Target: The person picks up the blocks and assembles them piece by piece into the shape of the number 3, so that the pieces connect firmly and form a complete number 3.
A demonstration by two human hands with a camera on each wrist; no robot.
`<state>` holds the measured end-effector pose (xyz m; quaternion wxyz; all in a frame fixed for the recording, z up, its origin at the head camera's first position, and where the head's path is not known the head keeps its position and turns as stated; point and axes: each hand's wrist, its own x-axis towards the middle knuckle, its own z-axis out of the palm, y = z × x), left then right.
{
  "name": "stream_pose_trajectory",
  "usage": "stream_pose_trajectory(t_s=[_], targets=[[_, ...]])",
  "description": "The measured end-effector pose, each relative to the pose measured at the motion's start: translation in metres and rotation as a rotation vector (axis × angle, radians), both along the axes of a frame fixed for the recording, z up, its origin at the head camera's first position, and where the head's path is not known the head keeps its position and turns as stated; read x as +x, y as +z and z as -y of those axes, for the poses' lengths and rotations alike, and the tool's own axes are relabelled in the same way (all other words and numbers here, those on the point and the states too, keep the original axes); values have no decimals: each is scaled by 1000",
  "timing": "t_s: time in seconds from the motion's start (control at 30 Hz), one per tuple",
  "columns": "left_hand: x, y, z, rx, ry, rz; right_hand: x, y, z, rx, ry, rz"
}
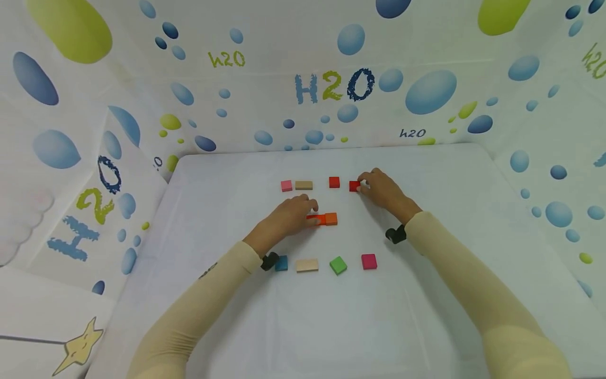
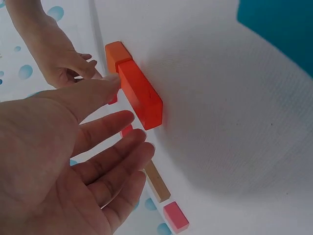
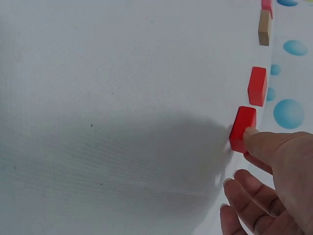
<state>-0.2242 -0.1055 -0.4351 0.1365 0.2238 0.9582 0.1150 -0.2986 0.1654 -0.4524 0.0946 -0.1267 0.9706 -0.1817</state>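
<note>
In the head view my left hand (image 1: 294, 213) is beside a long red-orange block (image 1: 320, 219), its thumb tip right at the block's edge. The left wrist view has its fingers spread and loosely bent, holding nothing. An orange block (image 2: 118, 55) stands end to end with the long red-orange one. Farther back on the right, my right hand (image 1: 384, 189) pinches a red block (image 3: 243, 128) at one end between thumb and forefinger. The other fingers stay apart from it. Just left of that block is another red block (image 1: 334, 182), with a small gap between them.
Left in the back row are a tan block (image 1: 304, 185) and a pink block (image 1: 286, 186). Nearer me, a blue block (image 1: 281, 263), a pale wooden block (image 1: 307, 265), a turned green block (image 1: 338, 265) and a crimson block (image 1: 369, 261) form a row on the white-covered table (image 1: 360, 326).
</note>
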Motion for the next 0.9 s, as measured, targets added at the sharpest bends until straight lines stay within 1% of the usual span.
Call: stream_pose_trajectory(t_s=[0.17, 0.33, 0.57, 0.73, 0.9], targets=[[1, -1, 0, -11, -13, -12, 3, 0, 1, -7, 19, 16], [0, -1, -1, -23, -11, -14, 7, 0, 4, -22, 53, 32], [3, 1, -2, -20, -30, -30, 13, -2, 9, -27, 102, 20], [4, 0, -2, -12, -31, -25, 19, 1, 12, -32, 116, 26], [2, -3, -2, -17, -28, -22, 21, -1, 15, -46, 118, 19]])
